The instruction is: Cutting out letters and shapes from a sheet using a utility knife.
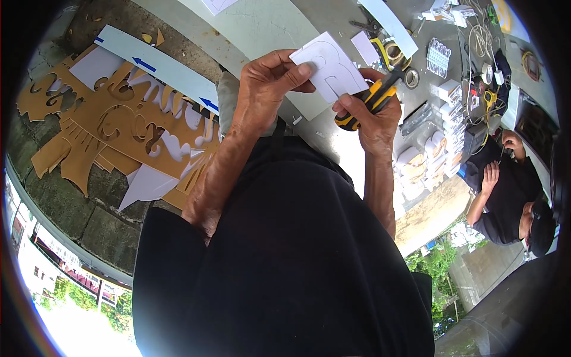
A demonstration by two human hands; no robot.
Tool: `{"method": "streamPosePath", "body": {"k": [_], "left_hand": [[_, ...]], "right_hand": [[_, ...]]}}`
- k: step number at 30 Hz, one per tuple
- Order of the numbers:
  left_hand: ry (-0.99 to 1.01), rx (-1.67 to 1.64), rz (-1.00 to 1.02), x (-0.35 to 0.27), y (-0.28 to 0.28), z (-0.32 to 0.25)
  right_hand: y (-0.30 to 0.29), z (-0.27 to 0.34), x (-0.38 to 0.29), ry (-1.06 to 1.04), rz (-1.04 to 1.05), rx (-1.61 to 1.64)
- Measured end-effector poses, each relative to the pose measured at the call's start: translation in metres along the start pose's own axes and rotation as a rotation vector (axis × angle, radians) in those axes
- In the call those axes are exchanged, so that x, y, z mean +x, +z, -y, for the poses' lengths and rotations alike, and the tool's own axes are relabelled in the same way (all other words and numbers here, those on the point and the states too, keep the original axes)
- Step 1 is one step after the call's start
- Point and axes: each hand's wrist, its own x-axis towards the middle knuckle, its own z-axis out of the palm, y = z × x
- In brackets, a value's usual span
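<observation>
A small white sheet or board (328, 62) with a curved, letter-like outline drawn on it is held up in front of me by both hands. My left hand (265, 91) pinches its left edge, the thumb lying on its face. At the lower right corner, my right hand (379, 122) grips the board with its thumb. Tucked in that same hand is a yellow-and-black hand tool (382, 94), apparently a utility knife; the fingers hide part of it. Under the hands is a grey work table (319, 134) with small white scraps on it.
Tape rolls (411, 78), a white strip (390, 26), a bundle of light modules (438, 58) and stacked white cut-out shapes (428, 156) lie on the right. Another person (504, 187) works there. At left are brown cut-out sheets (120, 120) and a blue-arrowed panel (165, 69).
</observation>
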Motion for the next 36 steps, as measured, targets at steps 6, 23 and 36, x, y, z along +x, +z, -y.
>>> {"method": "streamPosePath", "body": {"k": [6, 23, 36], "left_hand": [[0.025, -0.090, 0.117, -0.006, 0.010, -0.010], [0.092, 0.082, -0.074, -0.013, 0.017, 0.001], [0.159, 0.119, -0.259, 0.001, -0.019, -0.011]], "right_hand": [[-0.006, 0.003, -0.001, -0.061, 0.066, 0.094], [-0.004, -0.002, -0.003, 0.317, -0.028, 0.386], [-0.030, -0.017, -0.019, 0.116, -0.186, 0.043]]}}
